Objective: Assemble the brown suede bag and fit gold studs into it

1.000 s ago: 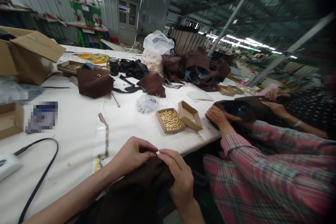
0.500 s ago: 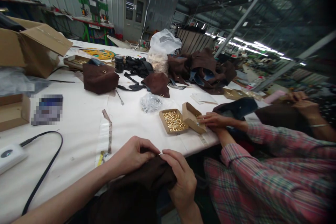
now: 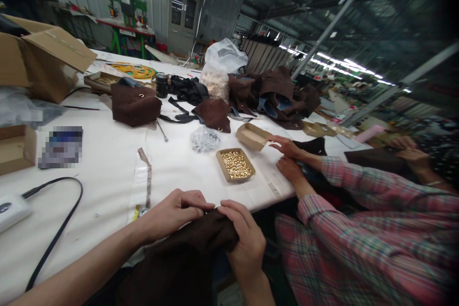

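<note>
Pinching the upper edge of a dark brown cloth (image 3: 201, 239) between thumb and forefinger of the left hand (image 3: 177, 211), fingertips almost meeting those opposite. Gripping the same cloth from the other side with the right hand (image 3: 247, 234), fingers curled over the fold. Cannot tell what shows as a small pale speck between the fingertips. Holding the cloth at the near edge of the white worktop (image 3: 107, 220), low and close to the body. Facing, beyond the hands, a shallow cardboard box (image 3: 224, 171) full of small gold pieces (image 3: 235, 164), and behind it a clear plastic bag (image 3: 204, 140) of small metallic bits. Seeing farther back a brown pouch (image 3: 134, 106) with a gold ring, near a black jar (image 3: 161, 85) and tangled black straps (image 3: 188, 90). Sitting beside a co-worker in plaid sleeves (image 3: 340, 213), one co-worker's hand (image 3: 287, 147) at a second cardboard box (image 3: 254, 138).
</note>
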Demonstrator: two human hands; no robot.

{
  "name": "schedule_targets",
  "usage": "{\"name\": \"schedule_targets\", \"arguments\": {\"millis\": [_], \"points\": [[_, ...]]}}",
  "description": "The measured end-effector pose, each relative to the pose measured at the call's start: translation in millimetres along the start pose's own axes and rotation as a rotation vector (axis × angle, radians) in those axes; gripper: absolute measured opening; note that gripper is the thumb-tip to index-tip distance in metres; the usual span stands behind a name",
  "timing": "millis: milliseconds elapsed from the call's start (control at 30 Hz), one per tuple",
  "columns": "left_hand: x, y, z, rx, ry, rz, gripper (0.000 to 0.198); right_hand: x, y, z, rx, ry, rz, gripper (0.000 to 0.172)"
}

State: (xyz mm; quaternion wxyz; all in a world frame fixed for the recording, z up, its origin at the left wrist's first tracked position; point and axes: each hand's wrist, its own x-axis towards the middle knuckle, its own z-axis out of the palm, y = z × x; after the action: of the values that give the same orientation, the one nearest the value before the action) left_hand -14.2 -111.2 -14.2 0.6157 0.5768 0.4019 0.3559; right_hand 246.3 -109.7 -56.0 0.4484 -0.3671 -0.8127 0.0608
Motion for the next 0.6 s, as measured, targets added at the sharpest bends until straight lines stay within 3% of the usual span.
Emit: {"name": "schedule_targets", "arguments": {"millis": [233,367,600], "points": [[2.8,10.9,-4.0,0.067,-0.018,0.008,0.031,15.0,4.3,0.6,0.08,-0.064,0.016,0.031],[-1.7,10.8,-2.1,0.142,0.004,0.036,0.025,24.7,8.0,1.3,0.173,-0.081,0.099,0.034],[-4.5,1.2,-11.5,-0.082,0.092,-0.099,0.057,63.6,8.6,0.5,0.1,-0.282,0.285,0.022]]}}
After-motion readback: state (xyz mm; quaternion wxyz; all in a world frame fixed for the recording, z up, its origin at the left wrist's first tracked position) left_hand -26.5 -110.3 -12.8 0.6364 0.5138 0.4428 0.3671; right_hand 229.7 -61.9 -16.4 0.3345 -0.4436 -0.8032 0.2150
